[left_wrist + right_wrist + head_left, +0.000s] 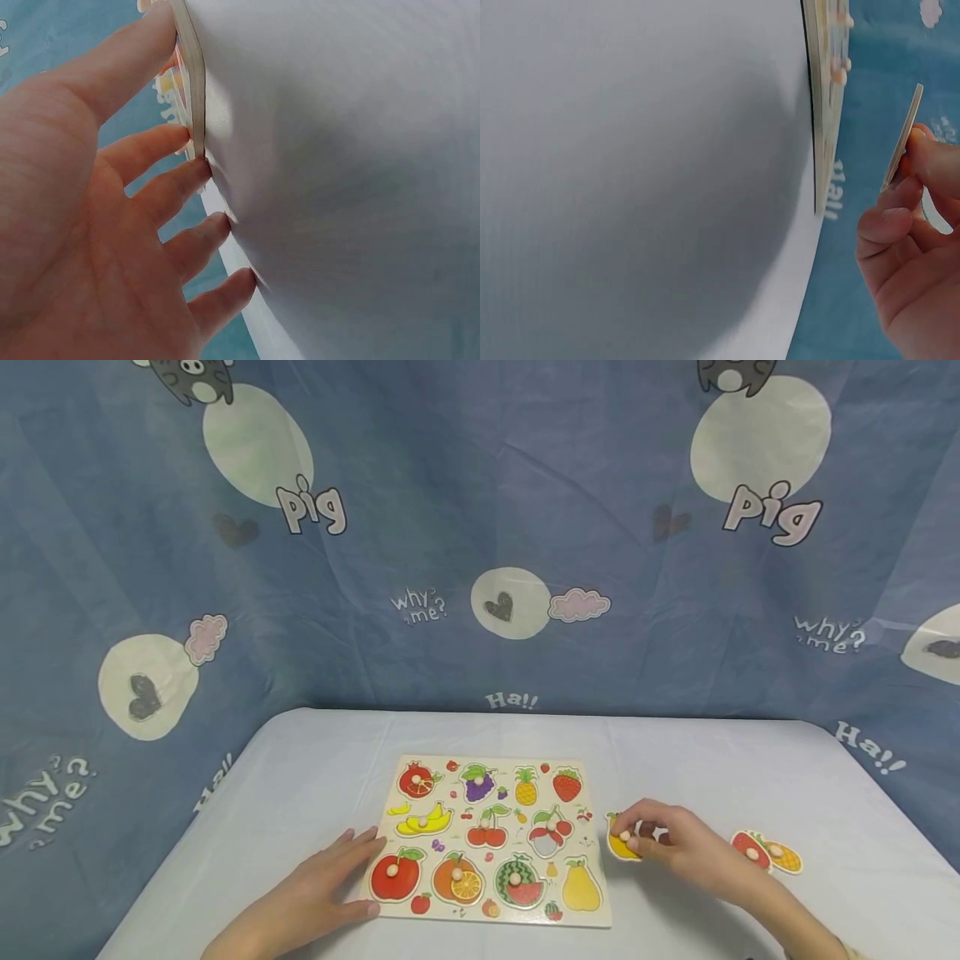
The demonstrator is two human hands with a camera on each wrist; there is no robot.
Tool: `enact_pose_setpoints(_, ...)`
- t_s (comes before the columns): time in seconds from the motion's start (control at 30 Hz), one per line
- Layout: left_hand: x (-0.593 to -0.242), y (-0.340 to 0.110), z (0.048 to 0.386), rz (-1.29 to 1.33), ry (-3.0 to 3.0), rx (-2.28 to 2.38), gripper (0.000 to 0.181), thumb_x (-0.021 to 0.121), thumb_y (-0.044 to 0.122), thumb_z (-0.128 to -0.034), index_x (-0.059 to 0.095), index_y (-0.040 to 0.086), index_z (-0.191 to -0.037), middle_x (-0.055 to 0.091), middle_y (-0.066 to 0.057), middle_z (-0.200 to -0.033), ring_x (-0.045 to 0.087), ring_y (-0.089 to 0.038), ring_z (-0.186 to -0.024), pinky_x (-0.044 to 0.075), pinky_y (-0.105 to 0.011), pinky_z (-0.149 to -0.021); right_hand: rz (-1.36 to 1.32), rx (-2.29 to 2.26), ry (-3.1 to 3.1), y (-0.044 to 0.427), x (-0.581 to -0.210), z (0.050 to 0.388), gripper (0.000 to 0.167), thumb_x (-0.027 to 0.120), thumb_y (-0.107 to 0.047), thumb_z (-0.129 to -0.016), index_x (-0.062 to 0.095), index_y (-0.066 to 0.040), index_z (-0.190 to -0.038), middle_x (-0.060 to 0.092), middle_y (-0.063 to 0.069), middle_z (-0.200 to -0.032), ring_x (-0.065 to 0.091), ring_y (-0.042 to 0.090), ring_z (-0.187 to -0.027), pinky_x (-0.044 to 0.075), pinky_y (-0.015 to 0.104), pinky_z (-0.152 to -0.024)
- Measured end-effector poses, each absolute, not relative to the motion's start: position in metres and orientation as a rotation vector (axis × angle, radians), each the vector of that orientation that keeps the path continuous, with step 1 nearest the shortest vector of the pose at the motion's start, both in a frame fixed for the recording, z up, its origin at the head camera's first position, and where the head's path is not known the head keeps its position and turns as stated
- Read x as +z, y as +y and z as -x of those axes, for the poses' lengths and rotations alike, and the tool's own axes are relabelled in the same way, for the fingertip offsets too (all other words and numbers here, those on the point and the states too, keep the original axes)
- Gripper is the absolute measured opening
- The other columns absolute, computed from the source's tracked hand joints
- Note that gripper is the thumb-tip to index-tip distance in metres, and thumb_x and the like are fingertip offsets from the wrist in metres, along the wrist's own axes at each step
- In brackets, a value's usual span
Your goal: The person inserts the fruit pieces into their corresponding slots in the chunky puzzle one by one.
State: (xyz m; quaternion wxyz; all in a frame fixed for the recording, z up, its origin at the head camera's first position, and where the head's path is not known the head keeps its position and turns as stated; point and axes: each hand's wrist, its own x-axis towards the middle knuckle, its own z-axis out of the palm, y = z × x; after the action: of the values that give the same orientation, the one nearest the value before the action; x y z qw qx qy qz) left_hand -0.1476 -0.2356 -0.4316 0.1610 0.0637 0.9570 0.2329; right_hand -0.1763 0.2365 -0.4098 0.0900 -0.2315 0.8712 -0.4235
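A wooden fruit puzzle board (431, 907) lies flat on the white table. My left hand (303, 893) rests at its left side, fingers spread, with fingertips and thumb touching the board's edge; the left wrist view shows this hand (97, 217) against the board edge (196, 82). Just right of the board, my right hand (686, 847) pinches a yellow pear puzzle piece (621, 850) between thumb and fingers. Seen edge-on in the right wrist view, the thin piece (904, 139) is raised off the table in the hand (922, 247). On the board, the pear picture (581, 889) bears no knob.
To the right of my right hand lie a red strawberry-like piece (751, 848) and a pineapple piece (785, 857), touching or overlapping. Several knobbed pieces, such as the apple (395, 878) and watermelon (520, 882), sit in the board. A blue printed curtain (450, 677) hangs behind the table.
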Motion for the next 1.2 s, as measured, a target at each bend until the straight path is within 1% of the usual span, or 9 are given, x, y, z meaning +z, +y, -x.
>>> enact_pose_setpoints(0.13,-0.432,-0.236,0.147,-0.182,2.733,0.667,0.088,0.083,0.053,-0.0694,0.05,0.024,-0.145,0.041,0.001,-0.153,0.028,-0.032,-0.143,0.033,-0.066,-0.105,0.717,-1.253,2.554,0.229,-0.409,0.174,0.012,0.068,-0.014,-0.093,0.068,-0.021,-0.103,0.064,-0.006,-0.102,0.055,0.014,-0.086,0.047,0.026,-0.065)
enact_pose_setpoints(0.3,-0.432,-0.236,0.147,-0.193,2.735,0.679,0.087,0.083,0.051,-0.0696,0.05,0.023,-0.145,0.041,0.0,-0.153,0.028,-0.032,-0.144,0.032,-0.066,-0.105,0.786,-1.241,2.538,0.222,-0.41,0.171,0.012,0.068,-0.018,-0.093,0.069,-0.025,-0.103,0.064,-0.009,-0.098,0.056,0.013,-0.085,0.047,0.026,-0.065)
enact_pose_setpoints(0.7,-0.431,-0.236,0.146,-0.193,2.739,0.678,0.088,0.083,0.051,-0.0696,0.05,0.023,-0.145,0.041,0.001,-0.153,0.027,-0.032,-0.144,0.031,-0.066,-0.106,0.995,-1.24,2.513,0.211,-0.421,0.165,0.011,0.069,-0.018,-0.092,0.069,-0.023,-0.102,0.064,-0.01,-0.096,0.056,0.007,-0.081,0.047,0.022,-0.061)
enact_pose_setpoints(0.93,-0.431,-0.236,0.146,-0.193,2.741,0.675,0.087,0.083,0.052,-0.0695,0.05,0.023,-0.145,0.041,0.001,-0.153,0.028,-0.032,-0.144,0.032,-0.065,-0.106,0.957,-1.232,2.458,0.204,-0.426,0.163,0.012,0.069,-0.015,-0.093,0.069,-0.022,-0.103,0.063,-0.009,-0.093,0.056,0.007,-0.08,0.048,0.023,-0.063)
enact_pose_setpoints(1.2,-0.43,-0.235,0.146,-0.164,2.723,0.674,0.087,0.084,0.051,-0.0692,0.05,0.024,-0.145,0.04,0.0,-0.154,0.026,-0.032,-0.144,0.03,-0.066,-0.106,0.868,-1.16,2.452,0.196,-0.43,0.162,0.013,0.069,-0.018,-0.093,0.07,-0.026,-0.103,0.064,-0.012,-0.095,0.057,0.007,-0.083,0.049,0.023,-0.07)
